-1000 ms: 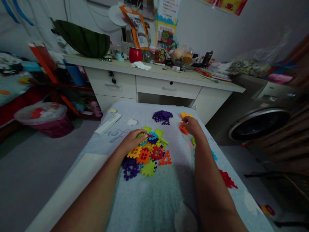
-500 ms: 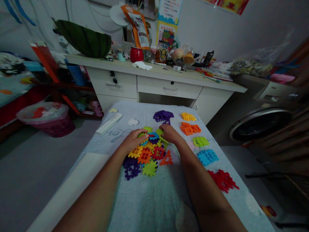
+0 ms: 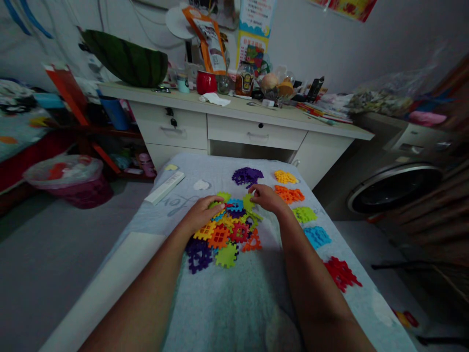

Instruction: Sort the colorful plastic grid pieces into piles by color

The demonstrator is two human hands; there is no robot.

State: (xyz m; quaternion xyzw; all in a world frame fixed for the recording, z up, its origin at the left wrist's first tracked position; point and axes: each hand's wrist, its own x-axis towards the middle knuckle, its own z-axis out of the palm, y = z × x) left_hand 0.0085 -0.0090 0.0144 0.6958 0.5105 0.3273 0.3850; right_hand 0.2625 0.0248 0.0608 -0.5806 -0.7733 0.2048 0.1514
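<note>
A mixed heap of toothed plastic building pieces lies mid-table, among them an orange window piece [image 3: 219, 236], a red piece [image 3: 240, 232], a light-green square [image 3: 226, 255] and a dark purple piece [image 3: 200, 256]. My left hand [image 3: 203, 211] rests against the heap's upper left, thumb apart from its stretched fingers, touching light-green and yellow pieces. At the upper right, my right hand [image 3: 268, 198] has its fingertips pinched together beside a light-green piece [image 3: 248, 202]. Whatever sits in that pinch is too small to make out.
Sorted piles line the table's far and right sides: purple [image 3: 247, 176], yellow [image 3: 286, 176], orange [image 3: 289, 194], green [image 3: 304, 214], blue [image 3: 317, 237] and red [image 3: 342, 274]. A long white box [image 3: 165, 187] lies at left. Beyond stands a cluttered white desk [image 3: 183, 129].
My right hand has shifted slightly right, away from the heap's top, uncovering more of the light-green and blue pieces. The left hand stays in place.
</note>
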